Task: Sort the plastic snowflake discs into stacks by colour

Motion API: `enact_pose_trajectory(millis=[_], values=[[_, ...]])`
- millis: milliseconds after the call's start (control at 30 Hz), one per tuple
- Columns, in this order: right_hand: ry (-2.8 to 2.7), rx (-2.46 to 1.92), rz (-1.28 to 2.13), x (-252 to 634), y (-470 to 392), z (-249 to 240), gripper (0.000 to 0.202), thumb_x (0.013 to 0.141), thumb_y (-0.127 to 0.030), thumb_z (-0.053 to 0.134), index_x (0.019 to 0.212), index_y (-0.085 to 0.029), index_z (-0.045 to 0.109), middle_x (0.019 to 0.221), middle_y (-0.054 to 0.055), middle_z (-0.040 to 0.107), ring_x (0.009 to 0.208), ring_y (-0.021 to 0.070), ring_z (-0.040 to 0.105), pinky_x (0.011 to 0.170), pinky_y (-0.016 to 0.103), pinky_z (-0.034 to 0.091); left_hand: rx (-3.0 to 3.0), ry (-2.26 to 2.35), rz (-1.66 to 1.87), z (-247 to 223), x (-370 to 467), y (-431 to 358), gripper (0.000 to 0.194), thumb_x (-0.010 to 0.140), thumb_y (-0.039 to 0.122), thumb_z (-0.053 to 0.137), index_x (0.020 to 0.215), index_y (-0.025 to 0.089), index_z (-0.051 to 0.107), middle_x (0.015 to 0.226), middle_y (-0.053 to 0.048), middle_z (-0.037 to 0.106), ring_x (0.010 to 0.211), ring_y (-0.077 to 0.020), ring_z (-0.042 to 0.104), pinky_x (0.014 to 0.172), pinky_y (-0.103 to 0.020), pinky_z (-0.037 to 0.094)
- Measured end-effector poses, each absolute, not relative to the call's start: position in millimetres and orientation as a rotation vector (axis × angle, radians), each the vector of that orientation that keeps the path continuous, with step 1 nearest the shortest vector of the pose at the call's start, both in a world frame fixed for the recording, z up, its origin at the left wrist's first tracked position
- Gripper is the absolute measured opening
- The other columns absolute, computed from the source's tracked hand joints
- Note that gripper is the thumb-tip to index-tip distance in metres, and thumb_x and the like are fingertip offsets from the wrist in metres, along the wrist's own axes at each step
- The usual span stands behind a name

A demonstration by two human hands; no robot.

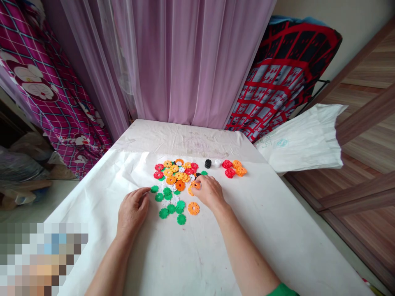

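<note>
Several flat, notched plastic flower-shaped discs lie in a loose pile on the table, in orange, yellow, red, green, white and black. My right hand is at the pile's right side, with thumb and fingers closed on an orange disc. Just in front of it, toward me, lies a separate orange disc. My left hand rests on the table left of the pile, fingers loosely stretched out and holding nothing. Its fingertips reach the edge of a green disc; whether they touch it I cannot tell. More green discs spread nearer to me.
Behind the pile to the right stand black discs, white discs, red discs and orange discs in small groups. A white bag hangs over the right edge of the cloth-covered table. A purple curtain closes off the back.
</note>
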State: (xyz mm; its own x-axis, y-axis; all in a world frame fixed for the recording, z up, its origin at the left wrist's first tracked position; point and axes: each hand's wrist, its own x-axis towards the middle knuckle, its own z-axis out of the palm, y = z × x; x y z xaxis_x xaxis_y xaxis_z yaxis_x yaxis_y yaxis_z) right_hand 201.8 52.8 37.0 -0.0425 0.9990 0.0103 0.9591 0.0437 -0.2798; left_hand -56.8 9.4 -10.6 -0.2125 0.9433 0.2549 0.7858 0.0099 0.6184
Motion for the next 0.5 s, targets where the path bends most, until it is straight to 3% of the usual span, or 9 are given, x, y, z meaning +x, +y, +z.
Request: enact_pose_trajectory(millis=[500], values=[[-2.297,-1.761,0.404,204.2,-5.3,25.2,0.012,0.082,-0.023,0.065,0.094,-0.022,0.066,0.099,0.003,0.068,0.098,0.0205,0.055,0.084,0.030,0.038,1.809,2.060,0.950,-12.0,-57.3,9.9,0.042,0.086,0.043,0.040,0.105,0.024,0.073,0.107,-0.005,0.075,0.101,-0.0244,0.065,0.092,-0.037,0.050]])
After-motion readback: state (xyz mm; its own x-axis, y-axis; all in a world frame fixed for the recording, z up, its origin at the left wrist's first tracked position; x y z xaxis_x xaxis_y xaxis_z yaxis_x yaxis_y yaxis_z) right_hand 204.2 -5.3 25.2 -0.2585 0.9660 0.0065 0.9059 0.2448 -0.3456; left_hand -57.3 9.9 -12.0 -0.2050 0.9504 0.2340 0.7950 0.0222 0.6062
